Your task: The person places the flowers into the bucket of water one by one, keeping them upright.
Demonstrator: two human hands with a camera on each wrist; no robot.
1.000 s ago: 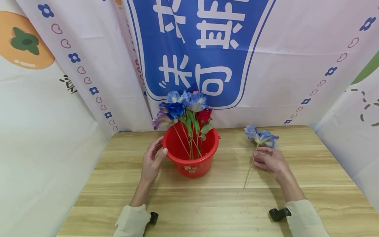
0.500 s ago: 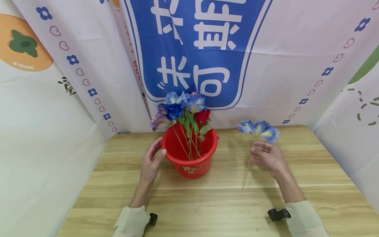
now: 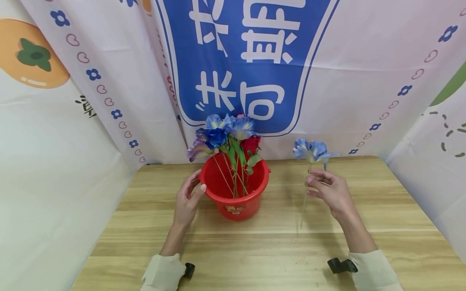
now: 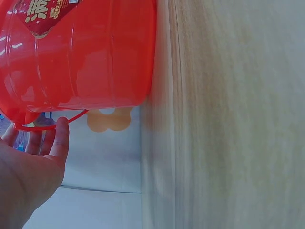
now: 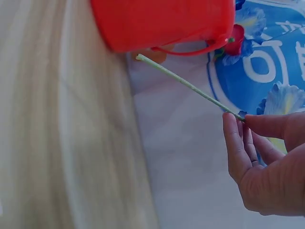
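Observation:
A red plastic bucket (image 3: 238, 208) stands upright on the wooden table, with blue, purple and red artificial flowers (image 3: 225, 133) leaning inside it toward the back. At the bucket's left side, my left hand (image 3: 187, 202) grips the rim, thumb at the front. In the left wrist view, its fingers are by the thin red handle (image 4: 43, 128). Right of the bucket, my right hand (image 3: 331, 190) pinches a light-blue artificial flower (image 3: 311, 150) by its stem, just below the bloom. The flower's bare stem (image 5: 186, 83) points down, its end above the table in the right wrist view.
The wooden table (image 3: 233, 258) ends at a printed cloth backdrop (image 3: 335, 97) with a blue sign close behind the bucket. More white cloth (image 3: 47, 169) hangs at both sides. A black wrist device (image 3: 342, 265) sits by the right sleeve.
My right hand has shifted slightly left and up, raising the blue flower and turning its stem more upright. The left hand stays at the bucket, which stands in the same place.

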